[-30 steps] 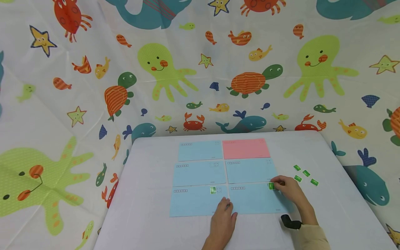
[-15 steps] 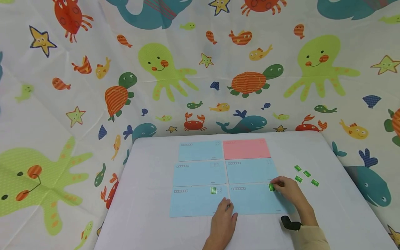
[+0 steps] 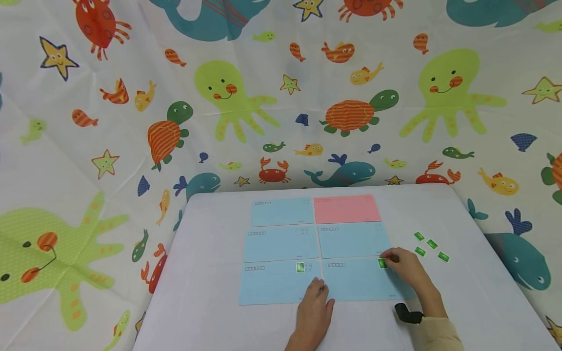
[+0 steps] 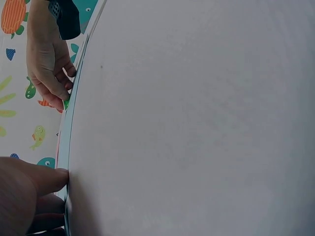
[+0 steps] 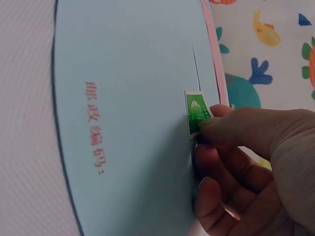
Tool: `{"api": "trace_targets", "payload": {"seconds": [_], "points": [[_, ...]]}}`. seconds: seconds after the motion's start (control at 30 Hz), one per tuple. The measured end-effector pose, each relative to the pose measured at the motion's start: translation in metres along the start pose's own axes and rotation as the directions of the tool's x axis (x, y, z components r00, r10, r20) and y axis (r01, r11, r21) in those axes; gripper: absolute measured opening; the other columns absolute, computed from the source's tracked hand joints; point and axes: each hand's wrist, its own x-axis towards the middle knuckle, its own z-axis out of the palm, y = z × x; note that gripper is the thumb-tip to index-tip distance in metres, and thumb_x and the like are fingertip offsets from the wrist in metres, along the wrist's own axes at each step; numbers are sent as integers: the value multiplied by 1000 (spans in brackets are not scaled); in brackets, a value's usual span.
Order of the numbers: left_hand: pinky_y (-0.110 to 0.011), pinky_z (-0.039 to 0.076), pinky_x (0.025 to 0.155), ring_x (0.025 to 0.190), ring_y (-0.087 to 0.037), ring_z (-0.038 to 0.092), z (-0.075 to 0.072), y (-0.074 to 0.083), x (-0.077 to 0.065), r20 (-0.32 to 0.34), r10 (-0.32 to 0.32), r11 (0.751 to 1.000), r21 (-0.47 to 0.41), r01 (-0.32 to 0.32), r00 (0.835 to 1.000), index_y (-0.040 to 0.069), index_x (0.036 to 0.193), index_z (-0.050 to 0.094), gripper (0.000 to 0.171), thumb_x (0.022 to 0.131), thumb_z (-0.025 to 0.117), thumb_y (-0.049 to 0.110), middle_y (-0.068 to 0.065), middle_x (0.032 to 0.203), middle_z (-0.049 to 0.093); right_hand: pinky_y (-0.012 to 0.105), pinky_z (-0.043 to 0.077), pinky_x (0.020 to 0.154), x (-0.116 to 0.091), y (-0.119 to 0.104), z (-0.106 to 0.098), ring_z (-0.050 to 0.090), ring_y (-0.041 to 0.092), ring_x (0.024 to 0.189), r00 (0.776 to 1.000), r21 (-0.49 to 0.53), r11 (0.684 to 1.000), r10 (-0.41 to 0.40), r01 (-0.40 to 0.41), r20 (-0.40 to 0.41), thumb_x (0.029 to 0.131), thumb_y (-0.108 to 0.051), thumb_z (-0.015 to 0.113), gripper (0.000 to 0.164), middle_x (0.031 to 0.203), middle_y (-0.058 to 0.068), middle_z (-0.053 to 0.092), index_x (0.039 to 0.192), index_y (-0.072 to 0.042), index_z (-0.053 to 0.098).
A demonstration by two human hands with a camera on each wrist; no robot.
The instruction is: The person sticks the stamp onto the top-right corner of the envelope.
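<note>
Clock centred on the envelope group, head view, 12 at the far edge.

CONTAINERS. Six flat envelopes, two columns of three, on white table [image 3: 202, 292]; contents hidden. At 11, far-left blue envelope [image 3: 281, 214]; at 1, pink envelope [image 3: 347, 211]; at 9, middle-left blue envelope [image 3: 276, 247]; at 3, middle-right blue envelope [image 3: 351, 243]; at 8, near-left blue envelope [image 3: 268, 288], bearing one placed stamp [image 3: 300, 267] towards its 2 o'clock corner; at 4, near-right blue envelope [image 3: 355, 283].

STAMP IN HAND. One green stamp [image 5: 195, 110], white-bordered, pinched between thumb and fingertips of right hand [image 3: 408, 266], at the 2 o'clock corner of near-right blue envelope; full contact with the paper: cannot tell.

OTHER HAND. Left hand [image 3: 311, 312], at 6, fingers extended, thumb apart, fingertips by the seam between the two near envelopes.

LOOSE. Four loose stamps [image 3: 432, 243], green, at 3, off the envelopes, near right hand.

WORN. Black wrist device [image 3: 408, 313] and beige sleeve [image 3: 439, 334], right arm, towards 4.

WRITING. On near-right blue envelope, red, legible: 邮政编码. Rows of small printed boxes in the 10 o'clock corners. Finest print too small to read.

BEHIND. Sea-animal cloth [image 3: 246, 29], at 12.

CHANGE. Nearly matches the earlier frames: same pinch, same corner, same four loose stamps; only a slight drift of the whole head view.
</note>
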Motion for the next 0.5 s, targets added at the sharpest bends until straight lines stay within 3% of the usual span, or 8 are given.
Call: {"api": "trace_targets", "payload": {"seconds": [0.33, 0.5], "points": [[-38, 57, 96, 126, -29, 61, -1, 1, 0, 1, 1, 1000, -13, -1, 1000, -3, 114, 72, 33, 90, 76, 20, -12, 123, 64, 41, 56, 78, -1, -1, 1, 64, 24, 89, 1000, -2, 1000, -8, 8, -10, 92, -4, 66, 14, 104, 16, 70, 105, -1, 71], [-37, 58, 95, 125, -28, 62, -2, 1, -1, -10, 7, 1000, -4, -7, 1000, -2, 114, 72, 33, 90, 76, 20, -11, 123, 64, 46, 57, 79, -1, 0, 2, 64, 25, 89, 1000, -8, 1000, 9, -9, -5, 91, -3, 66, 13, 102, 16, 68, 103, 0, 71]]}}
